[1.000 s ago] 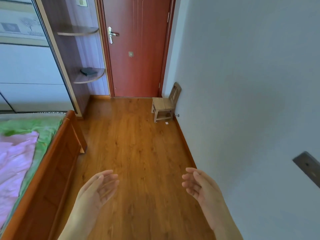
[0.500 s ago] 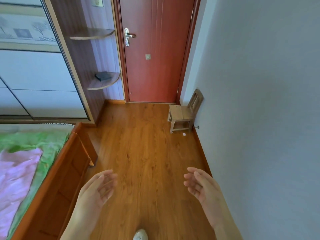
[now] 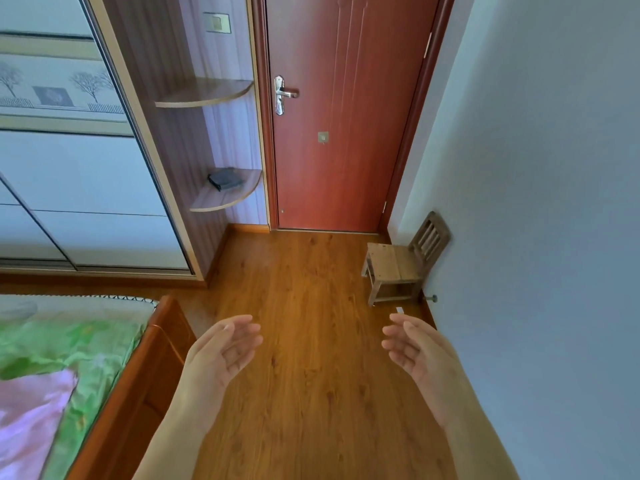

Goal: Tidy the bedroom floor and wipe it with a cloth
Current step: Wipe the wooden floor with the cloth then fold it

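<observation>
We've got both grips loose and empty — left hand [image 3: 221,355], right hand [image 3: 420,355] — no cloth yet, hovering over the floor [image 3: 311,289] near the little chair [image 3: 401,268].

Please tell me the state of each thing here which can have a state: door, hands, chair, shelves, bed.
door: closed.
left hand: open, holds nothing.
right hand: open, holds nothing.
small wooden chair: upright, back to the wall.
lower shelf: carries a dark object.
upper shelf: bare.
bed: covered with bedding.
</observation>
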`<move>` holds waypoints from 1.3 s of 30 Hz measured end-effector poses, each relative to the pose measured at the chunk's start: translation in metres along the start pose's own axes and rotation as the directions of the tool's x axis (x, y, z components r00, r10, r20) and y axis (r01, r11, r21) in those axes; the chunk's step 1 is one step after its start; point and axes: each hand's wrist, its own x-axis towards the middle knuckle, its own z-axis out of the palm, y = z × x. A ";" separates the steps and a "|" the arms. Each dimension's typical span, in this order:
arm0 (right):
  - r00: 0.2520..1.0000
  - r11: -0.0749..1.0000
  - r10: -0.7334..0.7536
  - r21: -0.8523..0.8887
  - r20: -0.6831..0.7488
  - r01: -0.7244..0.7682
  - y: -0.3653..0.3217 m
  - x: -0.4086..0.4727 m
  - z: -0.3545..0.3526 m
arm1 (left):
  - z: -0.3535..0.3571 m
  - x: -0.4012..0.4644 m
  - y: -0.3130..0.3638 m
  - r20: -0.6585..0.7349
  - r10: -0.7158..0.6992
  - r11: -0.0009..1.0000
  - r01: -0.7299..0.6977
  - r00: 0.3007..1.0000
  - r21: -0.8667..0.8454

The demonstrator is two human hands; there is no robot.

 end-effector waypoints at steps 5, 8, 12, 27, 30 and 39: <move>0.997 0.999 -0.031 -0.021 0.064 0.033 -0.025 0.102 0.028 | 0.006 0.085 0.024 -0.020 0.079 0.997 -0.078 0.997 0.025; 0.994 0.996 -0.060 -0.065 0.087 0.066 -0.040 0.170 0.044 | 0.014 0.143 0.039 -0.034 0.106 0.994 -0.105 0.994 0.026; 0.992 0.993 -0.073 -0.080 0.107 0.082 -0.064 0.258 0.068 | 0.034 0.228 0.063 -0.101 0.088 0.995 -0.092 0.991 -0.037; 0.972 0.995 0.026 -0.104 0.233 -0.002 -0.094 0.495 0.182 | 0.010 0.442 0.118 -0.268 0.067 0.993 -0.091 0.961 -0.080; 0.969 0.997 0.028 -0.083 0.245 -0.008 -0.092 0.537 0.214 | -0.002 0.491 0.128 -0.280 0.075 0.997 -0.081 0.957 -0.011; 0.974 0.997 0.073 0.003 0.216 -0.076 -0.091 0.664 0.329 | -0.048 0.651 0.182 -0.255 0.036 0.996 -0.054 0.966 -0.064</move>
